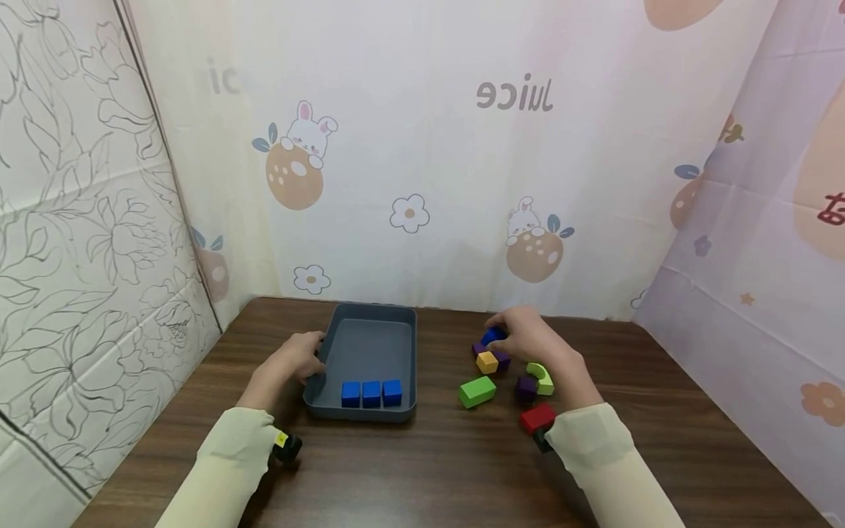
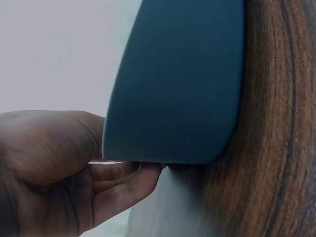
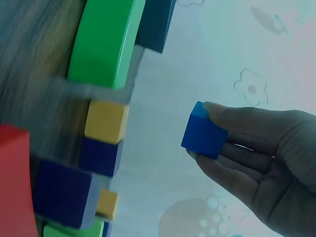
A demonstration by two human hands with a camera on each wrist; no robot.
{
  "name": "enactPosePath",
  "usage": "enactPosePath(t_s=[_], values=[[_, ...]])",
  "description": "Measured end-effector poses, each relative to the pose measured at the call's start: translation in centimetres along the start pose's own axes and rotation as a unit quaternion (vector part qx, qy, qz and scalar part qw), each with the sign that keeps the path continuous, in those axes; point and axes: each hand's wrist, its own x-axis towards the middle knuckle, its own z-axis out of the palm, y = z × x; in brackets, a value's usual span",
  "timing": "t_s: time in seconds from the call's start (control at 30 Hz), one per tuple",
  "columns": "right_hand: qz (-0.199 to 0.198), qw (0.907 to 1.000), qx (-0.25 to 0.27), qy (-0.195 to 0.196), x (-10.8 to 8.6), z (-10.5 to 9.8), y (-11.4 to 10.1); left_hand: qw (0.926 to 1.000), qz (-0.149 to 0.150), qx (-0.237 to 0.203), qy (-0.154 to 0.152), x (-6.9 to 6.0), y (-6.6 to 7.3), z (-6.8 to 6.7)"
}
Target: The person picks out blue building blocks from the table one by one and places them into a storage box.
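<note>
My left hand grips the left side of a dark grey tray, its fingers at the wall and rim. Three blue cubes stand in a row inside the tray's near end. The left wrist view shows the tray's outer wall close up beside the hand. Over the loose blocks on the right, my right hand pinches a blue cube between thumb and fingers. In the right wrist view this cube is held apart from the other blocks.
Beneath and nearer than the right hand lie a yellow cube, several purple blocks, a green block, a light green arch and a red block. Patterned curtains rise behind the wooden table.
</note>
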Motion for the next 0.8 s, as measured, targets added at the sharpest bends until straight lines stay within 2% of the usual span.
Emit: enactPosePath(t_s=[0.2, 0.5, 0.67, 0.8], values=[[-0.029, 0.9996, -0.006, 0.002, 0.0, 0.5, -1.5, 1.0, -0.005, -0.002, -0.005, 0.2, -0.1, 0.1], [-0.056, 0.9984, 0.012, 0.006, 0.5, 1.5, -3.2, 0.9999, -0.009, -0.002, -0.005, 0.1, -0.2, -0.2], [-0.087, 0.9962, 0.006, 0.007, 0.7, 1.9, -4.0, 0.9999, -0.011, 0.001, 0.0, 0.1, -0.3, -0.2], [-0.089, 0.9961, 0.004, 0.005, 0.6, 2.2, -4.5, 0.9999, -0.013, -0.004, 0.004, 0.1, -0.3, 0.0]])
